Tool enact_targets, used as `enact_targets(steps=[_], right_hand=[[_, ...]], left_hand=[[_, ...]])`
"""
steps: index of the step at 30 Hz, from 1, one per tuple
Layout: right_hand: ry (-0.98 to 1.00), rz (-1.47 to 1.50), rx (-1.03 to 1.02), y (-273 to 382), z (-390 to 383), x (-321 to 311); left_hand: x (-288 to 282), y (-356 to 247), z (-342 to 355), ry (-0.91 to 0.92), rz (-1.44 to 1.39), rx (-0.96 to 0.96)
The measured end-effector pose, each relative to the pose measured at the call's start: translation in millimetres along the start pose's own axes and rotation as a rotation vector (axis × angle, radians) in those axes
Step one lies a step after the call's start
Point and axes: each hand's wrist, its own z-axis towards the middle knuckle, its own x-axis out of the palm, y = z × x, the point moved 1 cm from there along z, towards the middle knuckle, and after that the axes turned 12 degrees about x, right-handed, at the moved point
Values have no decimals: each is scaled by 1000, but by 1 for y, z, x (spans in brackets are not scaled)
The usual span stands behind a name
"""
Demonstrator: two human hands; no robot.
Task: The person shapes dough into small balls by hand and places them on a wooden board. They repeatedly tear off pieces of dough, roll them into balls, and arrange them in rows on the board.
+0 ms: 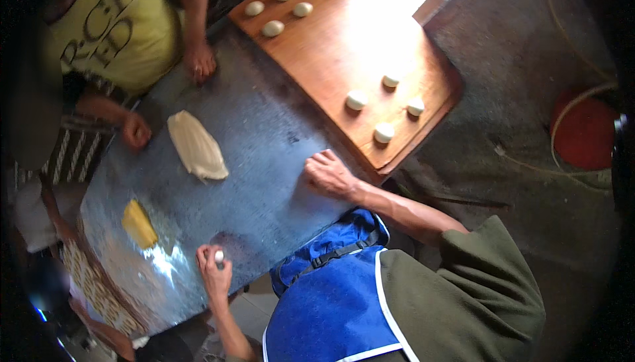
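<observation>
My left hand [213, 271] is curled around a small white dough ball [219, 256] near the table's front left edge. Farther right, my right hand [329, 174] rests as a closed fist on the dark metal tabletop [264, 124]. What it holds, if anything, is hidden. A flattened, elongated sheet of pale dough [197, 147] lies beyond my hands. To the left of it, nearer to my left hand, sits a yellow block [139, 224], maybe butter or fat.
A wooden board [317, 48] with several white dough balls [383, 132] borders the table, partly washed out by glare. Across the table, a person in a yellow shirt [116, 28] has both hands at the edge. More people work at far left. A red bucket [582, 130] stands far right.
</observation>
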Motion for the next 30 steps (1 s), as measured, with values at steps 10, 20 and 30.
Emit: enact_targets(steps=[10, 20, 30], right_hand=[[-22, 405, 257, -1, -8, -102], [-943, 324, 661, -197, -43, -273], [-348, -17, 851, -154, -41, -190]], left_hand=[[-26, -226, 175, 59, -137, 1031], [158, -548, 330, 309, -398, 1239], [64, -293, 195, -180, -818, 696]])
